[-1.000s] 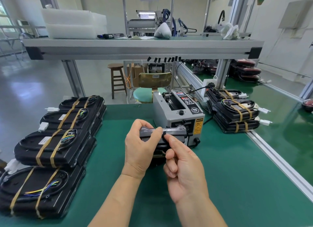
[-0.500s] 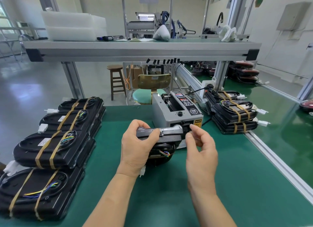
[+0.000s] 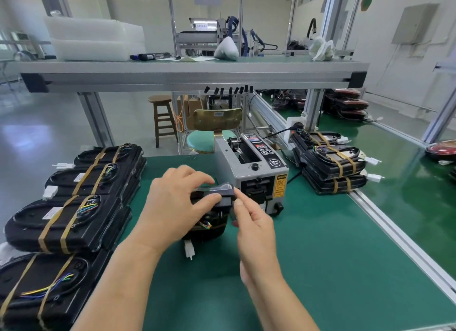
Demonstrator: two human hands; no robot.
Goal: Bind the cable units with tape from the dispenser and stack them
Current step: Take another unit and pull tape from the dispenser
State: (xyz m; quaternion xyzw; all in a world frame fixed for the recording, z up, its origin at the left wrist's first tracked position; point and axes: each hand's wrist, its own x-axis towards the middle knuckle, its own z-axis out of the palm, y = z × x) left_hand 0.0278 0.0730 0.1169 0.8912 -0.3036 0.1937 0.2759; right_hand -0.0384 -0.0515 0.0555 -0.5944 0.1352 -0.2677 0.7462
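A black cable unit (image 3: pixel 217 213) stands on edge on the green mat in front of the grey tape dispenser (image 3: pixel 254 172). My left hand (image 3: pixel 177 207) grips its top edge, thumb on the near face. My right hand (image 3: pixel 249 222) pinches a strip of tape against the unit's right end. Coloured wires and a white plug (image 3: pixel 189 250) hang below the unit. Taped units lie stacked at the left (image 3: pixel 66 222) and at the right (image 3: pixel 330 167).
An aluminium rail (image 3: pixel 394 237) borders the mat (image 3: pixel 308 256) on the right, with a green conveyor beyond. An overhead shelf (image 3: pixel 192 71) crosses above the dispenser. A chair (image 3: pixel 209 133) and a wooden stool (image 3: pixel 162 118) stand behind the table.
My right hand went to the dispenser's outlet, then came back with tape to the unit's right end. The left hand kept holding the unit and turned it slightly.
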